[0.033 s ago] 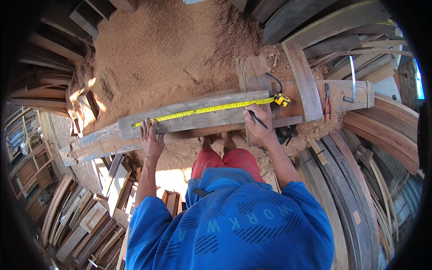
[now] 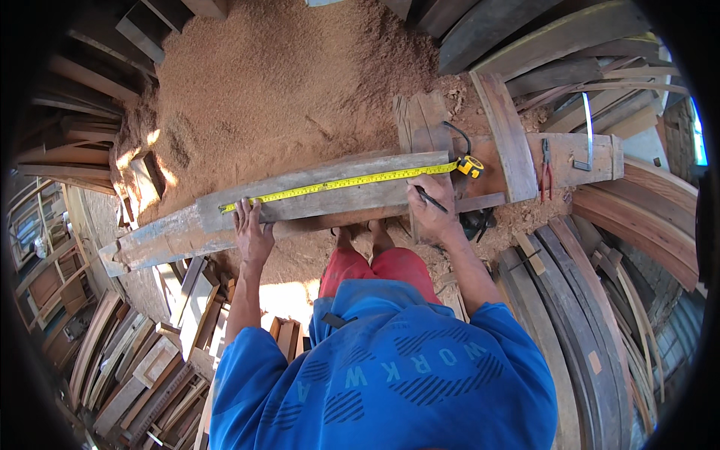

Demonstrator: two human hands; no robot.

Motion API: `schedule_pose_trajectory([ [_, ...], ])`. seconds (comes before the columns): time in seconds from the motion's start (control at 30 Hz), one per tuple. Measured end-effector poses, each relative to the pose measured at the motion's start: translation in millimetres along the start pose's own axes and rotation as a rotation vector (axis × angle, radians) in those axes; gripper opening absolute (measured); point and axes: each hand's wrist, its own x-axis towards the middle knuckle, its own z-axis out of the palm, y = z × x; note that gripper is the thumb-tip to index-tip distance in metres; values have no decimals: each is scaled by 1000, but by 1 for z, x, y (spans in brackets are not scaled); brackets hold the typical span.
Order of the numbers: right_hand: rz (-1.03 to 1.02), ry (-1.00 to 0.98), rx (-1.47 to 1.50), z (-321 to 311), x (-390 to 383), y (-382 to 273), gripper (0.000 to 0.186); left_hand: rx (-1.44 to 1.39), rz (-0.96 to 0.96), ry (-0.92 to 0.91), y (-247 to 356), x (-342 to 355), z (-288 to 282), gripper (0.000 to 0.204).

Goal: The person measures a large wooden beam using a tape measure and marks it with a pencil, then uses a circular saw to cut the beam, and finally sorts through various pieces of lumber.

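Observation:
A weathered grey plank (image 2: 315, 201) lies across the bench in front of me, with a yellow tape measure strip (image 2: 337, 182) stretched along it to its yellow-and-black case (image 2: 469, 166) at the right end. My left hand (image 2: 253, 234) rests on the plank near the tape's left end, fingers spread over its edge. My right hand (image 2: 432, 212) grips a dark pencil or marker (image 2: 430, 196) at the plank just below the tape, near the case. Red-handled pliers (image 2: 546, 171) and a metal square (image 2: 589, 131) lie on the wood to the right.
Sawdust (image 2: 292, 82) covers the ground beyond the plank. A short board (image 2: 502, 135) lies crosswise at the right. Stacks of timber surround me at left (image 2: 127, 360), upper right (image 2: 540, 37) and lower right (image 2: 562, 322). A dark tool (image 2: 476, 223) sits below the right end.

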Motion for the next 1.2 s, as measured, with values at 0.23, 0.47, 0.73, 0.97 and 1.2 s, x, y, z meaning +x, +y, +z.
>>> schedule_pose_trajectory([
  [0.23,5,-32,5,1,-3,4,8,-1,-6,-10,1,1,-1,78],
  [0.47,34,-63,11,-1,0,1,8,-6,9,12,0,-1,0,79],
  [0.73,-21,-46,1,-5,4,0,6,-3,-5,13,4,1,0,78],
  [0.97,182,-11,3,-33,-1,13,9,-8,9,28,0,-2,3,78],
  [1.2,170,-1,39,-38,-11,27,10,5,30,33,-2,1,3,79],
])
